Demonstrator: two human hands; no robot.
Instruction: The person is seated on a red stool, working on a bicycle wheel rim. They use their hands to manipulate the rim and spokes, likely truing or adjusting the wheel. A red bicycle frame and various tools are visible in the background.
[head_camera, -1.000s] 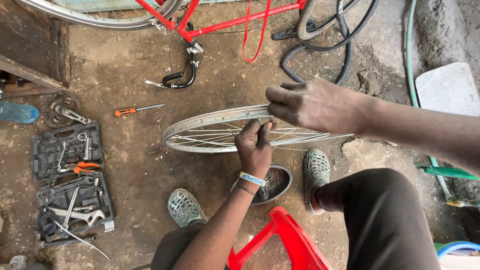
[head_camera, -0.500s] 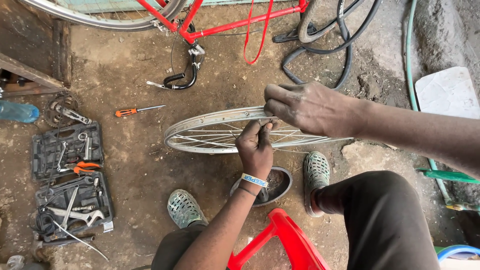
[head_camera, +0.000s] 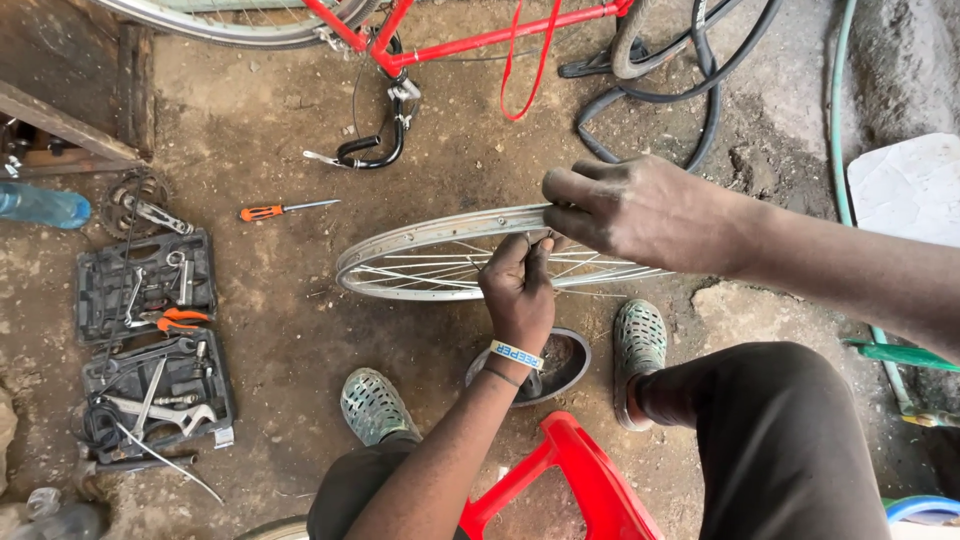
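Our left grip (head_camera: 520, 285) pinches something small, too tiny to tell, at the bare wheel rim (head_camera: 420, 245), forearm rising from below; just beside it, our right grip (head_camera: 625, 210) clamps the rim's top edge, knuckles up, arm entering from the right.

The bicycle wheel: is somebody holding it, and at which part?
Yes. The right hand grips the bicycle wheel at the top of its rim, and the left hand pinches a small part just inside the rim.

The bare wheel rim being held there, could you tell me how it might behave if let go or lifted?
The wheel rim probably lifts lightly: thin metal hoop, bare spokes, no tyre. Standing on edge between the left hand and right hand, it would likely roll or topple.
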